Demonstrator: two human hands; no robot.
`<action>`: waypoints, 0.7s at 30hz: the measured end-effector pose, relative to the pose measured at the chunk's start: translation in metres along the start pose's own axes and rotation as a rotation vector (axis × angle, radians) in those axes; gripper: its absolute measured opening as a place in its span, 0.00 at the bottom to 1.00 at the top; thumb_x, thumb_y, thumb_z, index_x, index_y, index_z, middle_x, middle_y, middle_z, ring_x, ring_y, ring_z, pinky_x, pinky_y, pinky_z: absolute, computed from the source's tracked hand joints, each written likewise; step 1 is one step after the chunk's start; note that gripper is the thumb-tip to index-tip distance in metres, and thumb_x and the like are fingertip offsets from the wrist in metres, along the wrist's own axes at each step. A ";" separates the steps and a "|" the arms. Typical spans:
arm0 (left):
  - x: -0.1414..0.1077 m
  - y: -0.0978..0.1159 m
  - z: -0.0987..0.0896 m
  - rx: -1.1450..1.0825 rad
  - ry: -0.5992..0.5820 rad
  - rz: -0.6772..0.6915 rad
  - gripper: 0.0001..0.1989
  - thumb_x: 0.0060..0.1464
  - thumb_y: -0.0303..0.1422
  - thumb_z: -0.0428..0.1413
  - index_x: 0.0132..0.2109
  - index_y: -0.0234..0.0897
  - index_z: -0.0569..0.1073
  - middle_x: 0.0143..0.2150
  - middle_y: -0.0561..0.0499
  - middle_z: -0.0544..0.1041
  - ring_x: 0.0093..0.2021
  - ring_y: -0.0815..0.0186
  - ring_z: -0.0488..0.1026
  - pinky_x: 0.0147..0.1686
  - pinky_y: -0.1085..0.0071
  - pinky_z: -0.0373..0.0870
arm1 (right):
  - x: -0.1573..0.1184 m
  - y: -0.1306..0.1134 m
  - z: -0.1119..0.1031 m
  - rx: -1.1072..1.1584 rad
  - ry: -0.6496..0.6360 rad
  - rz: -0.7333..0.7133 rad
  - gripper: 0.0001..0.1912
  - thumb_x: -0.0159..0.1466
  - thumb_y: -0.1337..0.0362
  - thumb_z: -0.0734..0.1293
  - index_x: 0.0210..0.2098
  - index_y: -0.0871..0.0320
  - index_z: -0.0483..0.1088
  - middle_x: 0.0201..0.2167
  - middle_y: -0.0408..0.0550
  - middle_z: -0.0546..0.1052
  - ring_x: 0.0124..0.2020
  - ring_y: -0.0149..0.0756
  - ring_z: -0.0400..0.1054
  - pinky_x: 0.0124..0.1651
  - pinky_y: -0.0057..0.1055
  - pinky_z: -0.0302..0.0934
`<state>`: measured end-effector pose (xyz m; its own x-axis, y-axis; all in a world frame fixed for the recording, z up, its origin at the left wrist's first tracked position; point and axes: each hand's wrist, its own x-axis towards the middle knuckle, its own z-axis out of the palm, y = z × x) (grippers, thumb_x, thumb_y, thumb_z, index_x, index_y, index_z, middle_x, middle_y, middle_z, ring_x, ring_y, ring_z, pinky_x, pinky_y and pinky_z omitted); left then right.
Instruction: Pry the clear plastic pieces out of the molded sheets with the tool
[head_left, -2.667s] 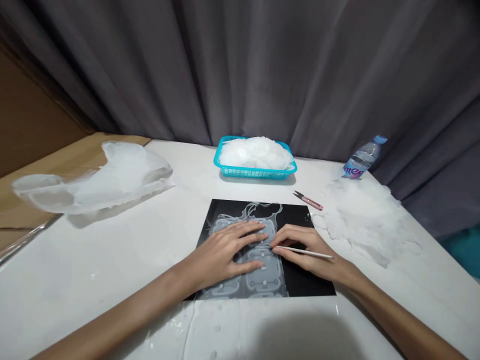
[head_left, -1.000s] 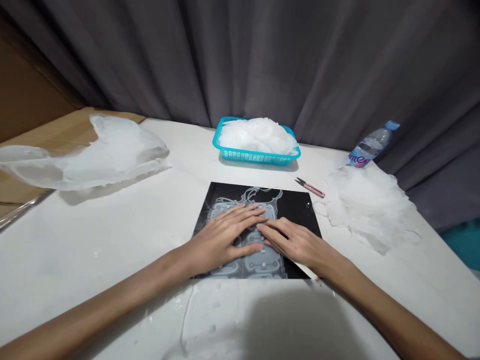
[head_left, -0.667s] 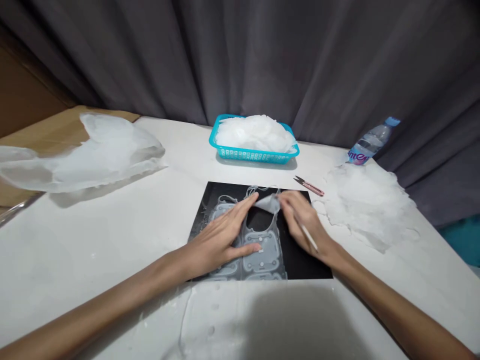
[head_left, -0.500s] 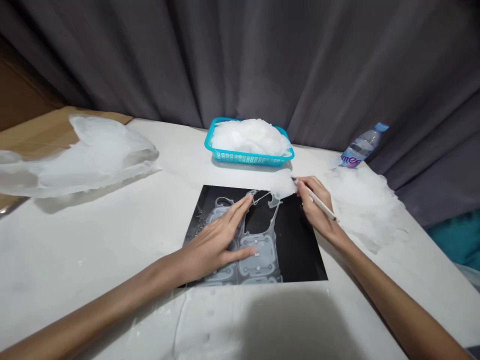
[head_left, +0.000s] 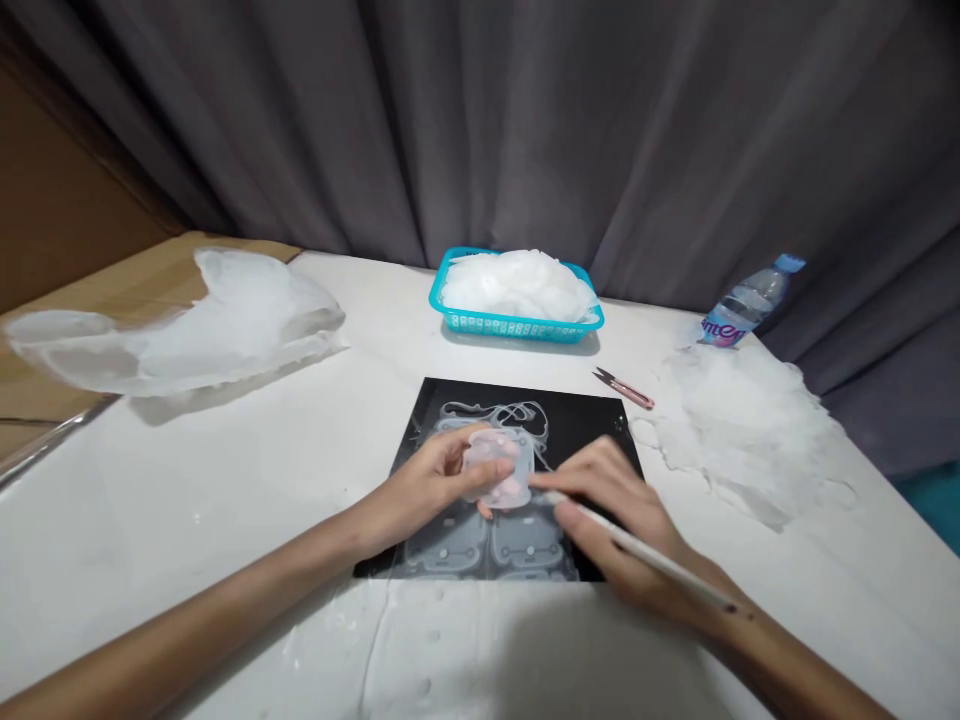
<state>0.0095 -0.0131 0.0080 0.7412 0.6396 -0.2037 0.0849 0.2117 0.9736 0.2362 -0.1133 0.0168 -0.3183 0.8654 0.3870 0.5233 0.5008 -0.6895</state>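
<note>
Between the thumb and fingers of my left hand [head_left: 442,475] is a translucent, rounded-square silicone piece [head_left: 517,470], raised over the black mat [head_left: 592,415]. My right hand [head_left: 626,510], blurred by motion, grips a slim white pen-like tool [head_left: 652,555]; its tip is close to the piece's right edge, and I cannot tell whether they touch. Under both hands, a translucent moulded sheet [head_left: 529,545] with rounded-square shapes lies on the mat. Thin loose trimmings [head_left: 525,412] curl at the sheet's far end.
A turquoise basket [head_left: 517,328] heaped with translucent white pieces stands at the back. Pink-handled thread snips [head_left: 624,388] lie right of centre, beside a pile of whitish scraps [head_left: 750,430]. A water bottle [head_left: 750,300] leans behind that pile. Far left sits a clear plastic bag [head_left: 225,330].
My left hand has lifted from the sheet and now holds the silicone piece. My right hand came nearer with the tool, leaving the thread snips visible. The view shifted slightly.
</note>
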 end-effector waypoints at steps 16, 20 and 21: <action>-0.010 0.000 0.014 0.654 0.000 0.151 0.17 0.74 0.44 0.48 0.47 0.40 0.78 0.37 0.54 0.77 0.37 0.66 0.72 0.38 0.71 0.65 | 0.014 0.020 0.013 0.122 -0.012 0.283 0.09 0.73 0.58 0.68 0.48 0.52 0.79 0.37 0.45 0.77 0.40 0.38 0.66 0.45 0.36 0.63; -0.016 -0.012 0.018 0.933 -0.014 0.371 0.14 0.76 0.38 0.45 0.48 0.38 0.73 0.41 0.50 0.76 0.39 0.64 0.76 0.39 0.68 0.68 | 0.016 0.017 0.007 0.148 -0.058 0.339 0.06 0.70 0.60 0.71 0.40 0.52 0.81 0.31 0.43 0.72 0.35 0.35 0.64 0.39 0.33 0.60; -0.018 -0.016 0.018 1.016 -0.013 0.425 0.14 0.76 0.37 0.45 0.48 0.37 0.72 0.41 0.49 0.76 0.38 0.63 0.76 0.38 0.68 0.68 | 0.016 0.016 0.005 0.134 -0.068 0.326 0.05 0.70 0.61 0.71 0.40 0.53 0.81 0.31 0.43 0.71 0.35 0.35 0.64 0.40 0.33 0.60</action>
<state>0.0070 -0.0410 -0.0019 0.8463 0.5070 0.1637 0.3246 -0.7344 0.5961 0.2356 -0.0916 0.0083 -0.2061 0.9740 0.0945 0.4995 0.1878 -0.8457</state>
